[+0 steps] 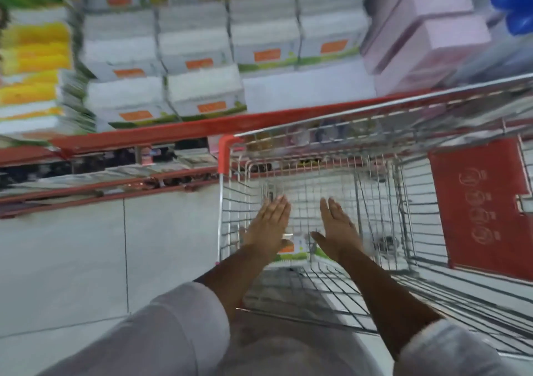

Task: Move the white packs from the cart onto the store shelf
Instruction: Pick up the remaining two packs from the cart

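Both my arms reach down into the wire cart. My left hand and my right hand are flat and open, palms facing each other, above a white pack with an orange label and green edge that lies low in the basket. Most of that pack is hidden behind my hands. Neither hand touches it, as far as the blurred frame shows. On the store shelf with its red edge stand stacked white packs of the same kind. A bare gap lies at the shelf's right.
Yellow packs stand at the shelf's left and pink boxes at its right. A red plastic flap hangs inside the cart on the right. Lower shelves run beneath, and pale floor tiles spread to the left.
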{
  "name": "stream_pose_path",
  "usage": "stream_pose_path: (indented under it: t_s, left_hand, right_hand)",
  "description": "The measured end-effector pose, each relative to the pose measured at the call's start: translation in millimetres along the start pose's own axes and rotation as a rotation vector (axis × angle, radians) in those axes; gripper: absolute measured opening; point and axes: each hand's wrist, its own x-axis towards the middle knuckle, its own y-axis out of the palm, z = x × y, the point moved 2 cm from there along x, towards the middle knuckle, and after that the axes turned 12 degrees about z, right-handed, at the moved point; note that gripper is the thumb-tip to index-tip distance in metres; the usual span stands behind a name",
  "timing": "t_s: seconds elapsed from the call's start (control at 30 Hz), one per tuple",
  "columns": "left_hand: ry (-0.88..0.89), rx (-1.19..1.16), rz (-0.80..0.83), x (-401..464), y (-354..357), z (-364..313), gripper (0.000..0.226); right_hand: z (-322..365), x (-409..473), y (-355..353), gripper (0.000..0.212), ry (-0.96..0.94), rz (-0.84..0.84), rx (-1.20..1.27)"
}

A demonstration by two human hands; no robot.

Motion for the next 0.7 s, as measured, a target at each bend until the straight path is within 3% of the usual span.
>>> stream_pose_path:
  t_s: [0.13,0.23,0.47,0.7]
  left_hand:
    - [-0.053,0.001,0.278,32,41,-9,0.089]
    - [-0.07,0.01,0.347,48,56,-13,0.093]
    - [-0.16,0.102,0.348,70,61,-24,0.093]
    - [-0.217,0.068,0.234,65,51,-29,0.051]
  right_hand:
    - [-36,24,22,0.085,0.05,0.203,-0.036]
    - [-53,38,33,0.085,0.065,0.266,-0.097]
    - [-69,55,49,0.082,0.092,0.282,-0.173]
    - [-62,46,43,0.057,0.094,0.226,-0.277]
